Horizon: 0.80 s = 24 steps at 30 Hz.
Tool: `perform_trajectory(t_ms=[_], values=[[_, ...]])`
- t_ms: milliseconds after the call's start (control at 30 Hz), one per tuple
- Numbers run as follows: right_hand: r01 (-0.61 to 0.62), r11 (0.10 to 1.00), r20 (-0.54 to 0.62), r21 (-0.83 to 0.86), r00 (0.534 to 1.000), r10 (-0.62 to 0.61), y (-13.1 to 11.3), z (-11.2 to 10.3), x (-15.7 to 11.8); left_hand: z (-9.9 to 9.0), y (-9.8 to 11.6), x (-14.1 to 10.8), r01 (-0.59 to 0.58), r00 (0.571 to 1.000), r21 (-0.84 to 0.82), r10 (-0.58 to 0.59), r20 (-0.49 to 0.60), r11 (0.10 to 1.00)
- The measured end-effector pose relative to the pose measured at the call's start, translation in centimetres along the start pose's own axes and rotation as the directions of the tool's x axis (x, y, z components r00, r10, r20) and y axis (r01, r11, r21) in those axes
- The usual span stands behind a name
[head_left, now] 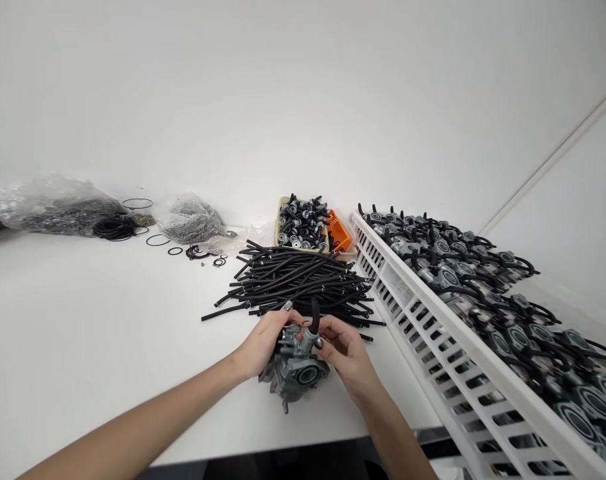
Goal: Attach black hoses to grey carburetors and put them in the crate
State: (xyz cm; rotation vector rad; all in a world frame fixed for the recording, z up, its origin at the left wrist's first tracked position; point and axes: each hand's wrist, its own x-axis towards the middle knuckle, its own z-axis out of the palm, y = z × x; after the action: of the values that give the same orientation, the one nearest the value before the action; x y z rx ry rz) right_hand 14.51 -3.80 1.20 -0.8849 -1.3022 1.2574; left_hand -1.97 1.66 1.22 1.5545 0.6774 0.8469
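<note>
A grey metal carburetor [295, 375] is held just above the front part of the white table, its round bore turned towards me. My left hand [263, 343] is closed round its left side, with the thumb on top. From the carburetor's upper end rises a metal cap [309, 340] with a short black rubber tube [315, 317]. The fingers of my right hand [350, 357] are closed on this cap, thumb in front and fingertips partly hidden behind. Just beyond both hands lies a loose pile of black rubber hoses [297, 277] with small clips at their ends.
On the right, a white slotted crate [413, 290] holds many carburetors [503, 340]. Behind the hoses stand a cream bin [281, 208] of capped parts and an orange tray [339, 232]. Clear plastic bags [187, 217], black rings [157, 240] and small parts lie at the back left.
</note>
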Motion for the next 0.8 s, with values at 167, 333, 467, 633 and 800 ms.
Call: perform_trajectory(t_ms=[167,333,467,633,800], values=[[0.010,1.000,-0.010,-0.020,1.000,-0.010,0.32,-0.01,0.00,0.06,0.20,-0.09,0.022,1.000,0.008,-0.022,-0.004,1.000],[0.006,1.000,-0.013,0.002,1.000,-0.006,0.48,-0.01,0.08,0.15,0.47,-0.22,0.021,1.000,0.018,-0.021,-0.013,1.000],[0.002,1.000,-0.033,-0.025,0.999,-0.003,0.30,0.16,0.15,0.18,0.66,-0.28,0.027,1.000,0.019,-0.027,-0.012,0.999],[-0.009,0.997,-0.079,-0.077,0.997,0.003,0.21,0.51,0.19,0.12,0.63,-0.26,0.019,1.000,0.054,-0.019,-0.016,0.998],[0.002,0.997,-0.098,-0.082,0.995,-0.010,0.19,0.67,0.13,0.06,0.58,-0.21,-0.009,1.000,0.068,0.009,-0.001,0.998]])
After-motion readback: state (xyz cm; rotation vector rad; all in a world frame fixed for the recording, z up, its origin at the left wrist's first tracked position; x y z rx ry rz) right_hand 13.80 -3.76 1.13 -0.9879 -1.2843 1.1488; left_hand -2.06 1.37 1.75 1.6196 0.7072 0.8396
